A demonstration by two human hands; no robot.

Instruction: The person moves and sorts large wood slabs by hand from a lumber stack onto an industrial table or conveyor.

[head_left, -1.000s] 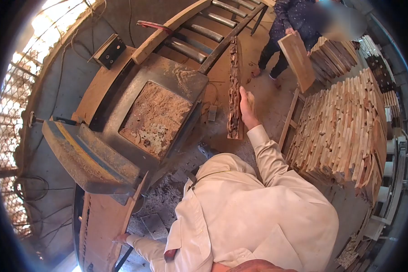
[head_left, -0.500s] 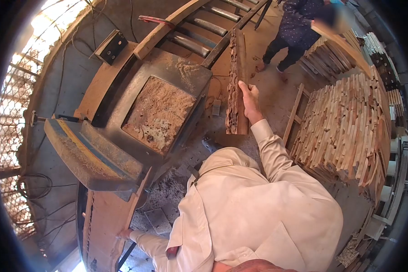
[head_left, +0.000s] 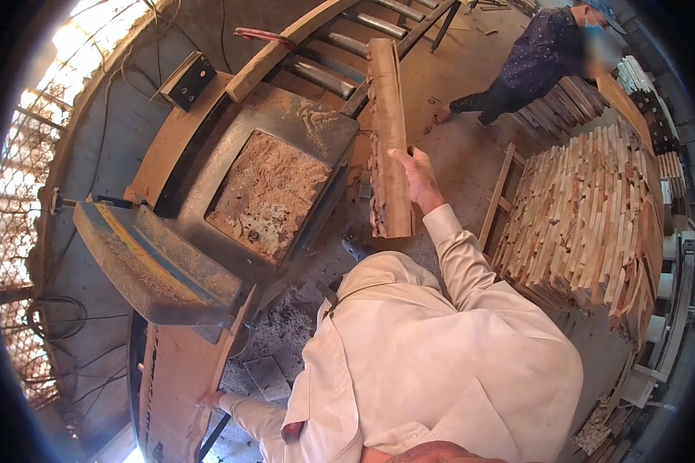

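My right hand (head_left: 418,179) grips a rough wooden board (head_left: 390,131) by its right edge. The board stands lengthwise away from me, its broad sawn face towards me and ragged bark along its left edge. My left hand (head_left: 211,400) is low on the left, at the edge of the brown infeed table (head_left: 174,378) of a machine. It looks small and dim there, so I cannot make out its fingers. Beside the board is the grey machine housing (head_left: 297,127), whose recessed top is covered in sawdust (head_left: 266,193).
A roller conveyor (head_left: 324,73) extends behind the machine. To the right stands a large stack of wooden strips (head_left: 587,216). At the upper right a co-worker in dark clothes (head_left: 544,46) is beside a long board (head_left: 625,104). Wood debris (head_left: 286,332) litters the floor.
The board in my right hand has shifted slightly left and turned, showing more of its flat face. The co-worker has moved right and leans more. My left hand stays in place.
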